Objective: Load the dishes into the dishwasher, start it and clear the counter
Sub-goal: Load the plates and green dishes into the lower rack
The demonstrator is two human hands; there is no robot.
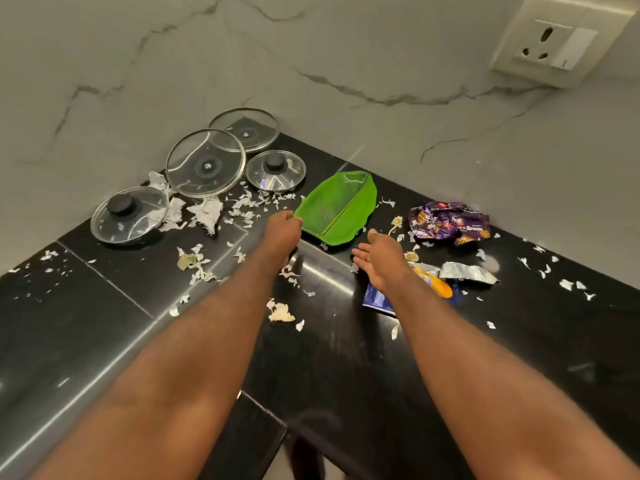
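A green plastic basket [341, 206] lies tilted in the corner of the black counter [104, 306]. My left hand [284, 230] grips its near-left rim. My right hand [377, 258] hovers open, palm up, just to the right of the basket and holds nothing. Several glass pan lids lie at the back left: a large one [206, 162], one behind it [244, 130], a small one with a black knob [275, 170] and another knobbed one [129, 215] further left. Paper scraps and peels [207, 211] litter the counter.
A crumpled purple wrapper [448, 223], a silver wrapper [467, 271], an orange packet [440, 287] and a blue packet [377, 301] lie to the right. A wall socket [557, 43] sits on the marble wall at the upper right. The counter's front edge [263, 407] runs below my arms.
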